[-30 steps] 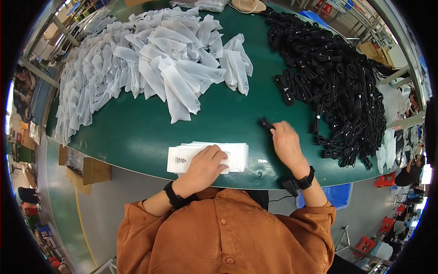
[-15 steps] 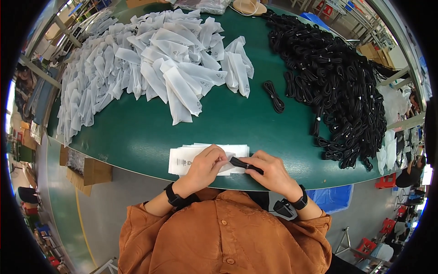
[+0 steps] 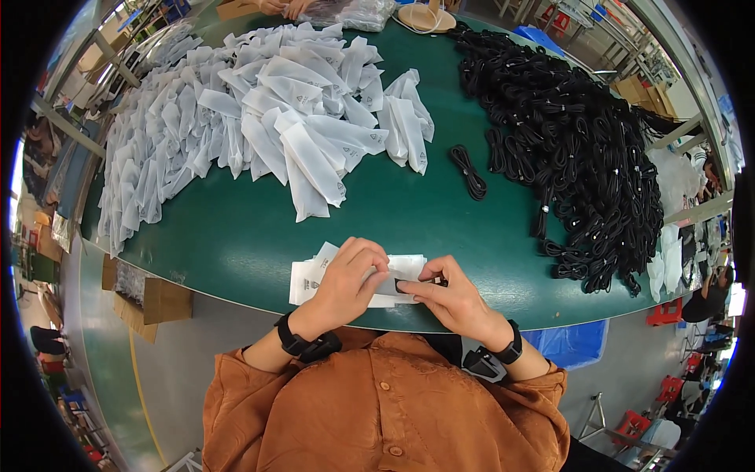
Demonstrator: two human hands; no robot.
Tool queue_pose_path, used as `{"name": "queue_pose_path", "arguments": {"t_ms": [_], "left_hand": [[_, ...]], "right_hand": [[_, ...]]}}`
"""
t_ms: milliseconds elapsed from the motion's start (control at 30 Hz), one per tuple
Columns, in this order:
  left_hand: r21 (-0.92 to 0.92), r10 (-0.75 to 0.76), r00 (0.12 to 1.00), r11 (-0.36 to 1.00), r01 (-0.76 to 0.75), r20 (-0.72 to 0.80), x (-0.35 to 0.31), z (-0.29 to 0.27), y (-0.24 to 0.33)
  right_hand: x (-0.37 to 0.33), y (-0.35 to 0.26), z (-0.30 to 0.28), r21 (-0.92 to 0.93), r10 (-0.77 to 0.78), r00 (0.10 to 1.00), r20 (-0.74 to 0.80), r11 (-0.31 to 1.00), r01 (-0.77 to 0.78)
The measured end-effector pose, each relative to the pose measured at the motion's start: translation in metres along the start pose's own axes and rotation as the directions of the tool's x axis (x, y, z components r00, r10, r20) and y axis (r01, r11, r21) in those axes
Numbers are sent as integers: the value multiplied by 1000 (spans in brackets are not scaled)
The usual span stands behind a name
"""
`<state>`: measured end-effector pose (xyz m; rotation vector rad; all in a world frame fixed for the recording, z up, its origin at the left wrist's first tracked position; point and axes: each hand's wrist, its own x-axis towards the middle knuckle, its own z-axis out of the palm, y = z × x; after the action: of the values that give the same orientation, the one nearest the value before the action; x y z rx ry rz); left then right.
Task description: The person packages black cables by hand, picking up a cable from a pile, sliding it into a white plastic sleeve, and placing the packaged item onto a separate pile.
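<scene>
My left hand (image 3: 346, 275) pinches a frosted plastic bag (image 3: 325, 256), raised slightly off a flat stack of similar bags (image 3: 301, 285) at the table's near edge. Closed on a coiled black cable (image 3: 404, 286), my right hand (image 3: 458, 299) has its end against the bag's mouth; fingers hide most of the coil. Whether the tip is inside the bag I cannot tell. Beyond my hands lies one separate cable coil (image 3: 469, 171). Filled frosted bags (image 3: 307, 86) are heaped at the far left, black cable coils (image 3: 582, 149) at the right.
Another person's hands (image 3: 285, 8) show at the far edge, by clear plastic bags (image 3: 355, 12) and a round wooden base (image 3: 426, 17). An open cardboard box (image 3: 168, 299) stands below the table's left, a blue bin (image 3: 572, 343) below its right. Metal posts flank the table.
The cable has shifted left into the bag's opening, less of it showing. My left hand has lifted the bag's far end. Another person's hands have come into view at the far edge.
</scene>
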<state>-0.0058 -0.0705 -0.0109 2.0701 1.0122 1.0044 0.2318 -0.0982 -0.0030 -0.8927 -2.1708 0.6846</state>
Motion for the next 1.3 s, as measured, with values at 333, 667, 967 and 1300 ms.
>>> {"name": "queue_pose_path", "arguments": {"t_ms": [333, 667, 967, 1300], "left_hand": [[-493, -145, 984, 851, 180, 109, 13, -13, 5], [-845, -285, 909, 359, 395, 304, 35, -19, 10], [-862, -288, 914, 338, 377, 287, 32, -17, 7], [-2, -84, 912, 996, 90, -402, 29, -59, -6]], "right_hand": [[28, -15, -5, 114, -52, 957, -286, 990, 88], [43, -10, -7, -245, -333, 915, -228, 929, 277], [49, -18, -10, -128, -223, 931, -288, 973, 193], [50, 116, -54, -609, 105, 892, -440, 696, -382]]}}
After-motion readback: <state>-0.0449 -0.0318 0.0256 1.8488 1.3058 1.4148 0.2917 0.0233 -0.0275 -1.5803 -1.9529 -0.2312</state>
